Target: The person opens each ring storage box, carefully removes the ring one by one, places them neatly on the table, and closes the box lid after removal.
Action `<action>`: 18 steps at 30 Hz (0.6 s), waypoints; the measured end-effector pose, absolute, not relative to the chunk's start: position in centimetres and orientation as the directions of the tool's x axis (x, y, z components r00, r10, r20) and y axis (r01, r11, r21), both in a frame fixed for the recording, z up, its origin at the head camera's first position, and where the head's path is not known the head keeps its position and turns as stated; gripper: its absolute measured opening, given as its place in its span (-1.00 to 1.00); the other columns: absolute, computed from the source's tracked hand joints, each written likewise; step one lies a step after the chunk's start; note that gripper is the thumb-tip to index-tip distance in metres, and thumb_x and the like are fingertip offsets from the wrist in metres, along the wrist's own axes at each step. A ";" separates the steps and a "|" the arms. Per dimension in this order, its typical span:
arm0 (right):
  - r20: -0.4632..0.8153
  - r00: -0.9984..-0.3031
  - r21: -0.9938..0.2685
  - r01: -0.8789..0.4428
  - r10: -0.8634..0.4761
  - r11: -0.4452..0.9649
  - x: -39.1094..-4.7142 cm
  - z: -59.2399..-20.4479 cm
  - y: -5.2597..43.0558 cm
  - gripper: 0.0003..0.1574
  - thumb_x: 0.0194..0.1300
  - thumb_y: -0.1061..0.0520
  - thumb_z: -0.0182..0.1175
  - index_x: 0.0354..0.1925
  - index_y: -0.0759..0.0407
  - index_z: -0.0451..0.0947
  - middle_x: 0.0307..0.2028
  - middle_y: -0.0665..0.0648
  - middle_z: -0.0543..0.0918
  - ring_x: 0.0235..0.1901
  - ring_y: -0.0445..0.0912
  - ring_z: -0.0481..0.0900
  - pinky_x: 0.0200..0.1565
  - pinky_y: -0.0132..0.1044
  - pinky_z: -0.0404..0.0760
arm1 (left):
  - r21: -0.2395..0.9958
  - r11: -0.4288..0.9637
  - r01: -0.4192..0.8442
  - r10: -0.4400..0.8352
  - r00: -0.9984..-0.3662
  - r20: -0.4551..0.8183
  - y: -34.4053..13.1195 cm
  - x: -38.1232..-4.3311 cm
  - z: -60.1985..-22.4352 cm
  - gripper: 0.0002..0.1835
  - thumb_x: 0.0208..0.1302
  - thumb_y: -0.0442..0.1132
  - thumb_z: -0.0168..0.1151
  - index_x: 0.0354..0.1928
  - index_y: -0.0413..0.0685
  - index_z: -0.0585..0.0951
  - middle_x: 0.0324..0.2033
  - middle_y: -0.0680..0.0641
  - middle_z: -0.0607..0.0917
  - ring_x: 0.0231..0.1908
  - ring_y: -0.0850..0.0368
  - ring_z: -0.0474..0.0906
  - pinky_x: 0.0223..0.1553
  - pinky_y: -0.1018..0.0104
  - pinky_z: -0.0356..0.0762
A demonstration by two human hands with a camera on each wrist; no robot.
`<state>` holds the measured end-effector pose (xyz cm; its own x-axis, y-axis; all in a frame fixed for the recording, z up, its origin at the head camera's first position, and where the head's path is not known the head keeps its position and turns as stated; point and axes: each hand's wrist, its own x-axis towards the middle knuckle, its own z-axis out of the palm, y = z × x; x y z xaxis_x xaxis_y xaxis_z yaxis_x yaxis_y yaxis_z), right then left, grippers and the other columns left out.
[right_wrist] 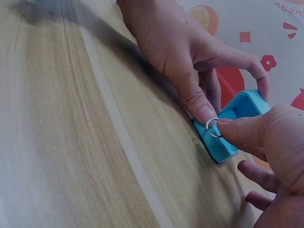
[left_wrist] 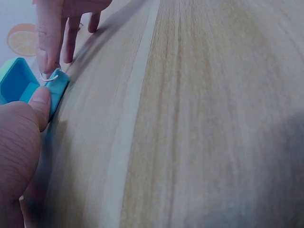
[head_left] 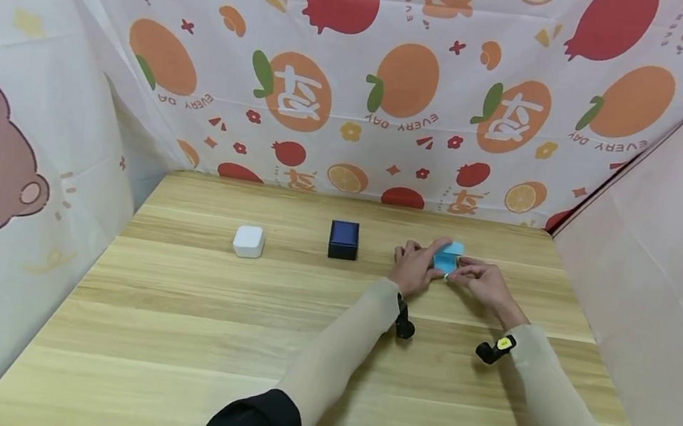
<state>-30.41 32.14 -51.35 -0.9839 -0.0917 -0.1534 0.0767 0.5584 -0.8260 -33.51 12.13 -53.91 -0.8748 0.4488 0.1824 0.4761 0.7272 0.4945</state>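
Note:
A light-blue ring box (head_left: 446, 263) sits on the table with its lid raised. My left hand (head_left: 413, 268) grips it from the left, thumb on the front rim and index finger up at the lid, as the right wrist view shows. My right hand (head_left: 486, 285) comes in from the other side and pinches a silver ring (right_wrist: 216, 136) between thumb and finger. The ring overlaps the front edge of the box in both wrist views, close to my left thumb (left_wrist: 41, 97). Part of the ring is hidden behind the right fingertips.
Left of my hands stands a dark blue box (head_left: 344, 240), closed. Farther left is a small white box (head_left: 248, 241) with rounded corners. The wooden table (head_left: 183, 336) ends at a fruit-print cloth (head_left: 352, 135) behind, with pale cloth walls on both sides.

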 end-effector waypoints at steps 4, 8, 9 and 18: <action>-0.142 -0.985 -0.819 0.062 -0.097 0.570 -30.2 -51.4 31.8 -0.65 0.33 0.05 0.37 -0.09 0.30 0.76 0.48 0.32 0.36 0.51 0.30 0.21 0.48 0.23 0.16 | 0.493 0.728 0.476 0.443 -0.876 0.191 12.1 -33.4 -54.0 -0.24 0.39 0.11 0.20 0.53 0.56 0.07 0.21 0.09 0.70 0.16 -0.06 0.37 0.10 0.02 0.12; -0.136 -0.984 -0.804 0.041 -0.117 0.594 -29.9 -51.5 31.7 -0.67 0.33 0.04 0.37 -0.12 0.29 0.77 0.50 0.33 0.32 0.52 0.30 0.18 0.48 0.25 0.15 | 0.495 0.734 0.465 0.440 -0.881 0.175 12.2 -33.3 -53.9 -0.23 0.38 0.11 0.21 0.53 0.55 0.08 0.20 0.10 0.71 0.17 -0.05 0.36 0.10 0.02 0.11; -0.135 -0.983 -0.801 0.036 -0.122 0.597 -29.8 -51.6 31.7 -0.67 0.33 0.04 0.37 -0.13 0.30 0.77 0.50 0.33 0.31 0.53 0.30 0.17 0.47 0.25 0.16 | 0.497 0.733 0.463 0.441 -0.881 0.171 12.2 -33.3 -53.9 -0.23 0.38 0.11 0.21 0.53 0.55 0.08 0.20 0.10 0.70 0.17 -0.05 0.36 0.10 0.02 0.11; -0.120 -0.984 -0.783 0.011 -0.134 0.622 -29.7 -52.0 31.7 -0.68 0.30 0.04 0.39 -0.17 0.30 0.77 0.51 0.35 0.29 0.53 0.34 0.13 0.48 0.27 0.11 | 0.504 0.737 0.450 0.434 -0.887 0.159 12.3 -33.2 -53.6 -0.23 0.38 0.10 0.21 0.52 0.59 0.07 0.15 0.09 0.73 0.21 -0.06 0.36 0.14 0.00 0.11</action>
<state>-29.68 31.66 -52.03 -0.9837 -0.1338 -0.1200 0.0108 0.6224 -0.7827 -33.21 12.32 -53.59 -0.8870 0.4336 0.1585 0.4504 0.7372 0.5037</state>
